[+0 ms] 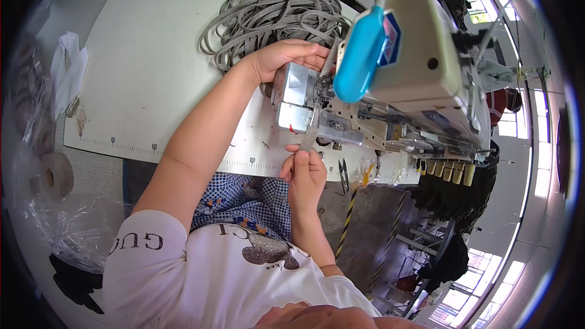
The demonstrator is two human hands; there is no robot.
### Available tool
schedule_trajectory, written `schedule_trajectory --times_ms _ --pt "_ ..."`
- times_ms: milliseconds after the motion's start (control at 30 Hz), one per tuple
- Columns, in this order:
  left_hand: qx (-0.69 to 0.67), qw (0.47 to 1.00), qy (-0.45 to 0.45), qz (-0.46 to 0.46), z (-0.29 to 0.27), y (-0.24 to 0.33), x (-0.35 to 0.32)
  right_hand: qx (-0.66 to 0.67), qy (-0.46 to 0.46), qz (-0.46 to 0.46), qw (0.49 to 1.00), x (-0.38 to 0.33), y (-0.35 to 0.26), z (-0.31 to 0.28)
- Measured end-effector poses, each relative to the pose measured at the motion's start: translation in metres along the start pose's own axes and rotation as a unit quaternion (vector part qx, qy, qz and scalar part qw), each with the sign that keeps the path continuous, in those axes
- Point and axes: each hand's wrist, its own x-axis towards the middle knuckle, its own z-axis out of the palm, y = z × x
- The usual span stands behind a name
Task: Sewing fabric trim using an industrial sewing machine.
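Likely for steadiness, the right hand (307, 178) pinched the grey strap (312, 133) nearside of the sewing machine (420, 55); the left hand (285, 58), grip unclear, curled beyond.

The person wears a white short-sleeved T-shirt (244, 292) with a dark, glittery, rounded patch (266, 251) on its front. Bold dark letters (232, 230) sit beside the patch; left of it, the sleeve (146, 256) carries larger ones. Above the patch shows blue-and-white checked cloth (268, 192) with orange motifs. Left hand (286, 61) and right hand (306, 181) are bare.
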Motion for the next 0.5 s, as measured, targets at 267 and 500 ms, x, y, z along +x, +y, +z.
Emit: schedule_trajectory --times_ms 267,500 --pt "0.042 0.993 0.090 0.064 0.012 0.006 -0.006 0.006 -0.073 0.092 0.993 -0.036 0.024 -0.028" --pt "0.208 0.916 0.314 0.139 0.037 0.017 -0.044 -0.185 -0.111 -0.218 0.952 -0.053 0.040 -0.040"
